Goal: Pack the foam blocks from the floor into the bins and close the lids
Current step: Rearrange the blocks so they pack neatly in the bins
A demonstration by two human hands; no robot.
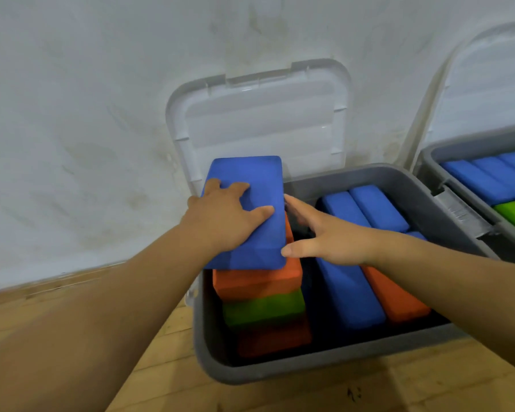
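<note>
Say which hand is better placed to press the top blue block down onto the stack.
Left, probably. The left hand lies flat on top of the blue block, over the orange block beneath. The right hand only touches the block's right edge from the side.

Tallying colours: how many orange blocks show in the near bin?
3 orange blocks: one under the top blue block, one below the green block, one beside the long blue block on the right. Others may be hidden.
</note>
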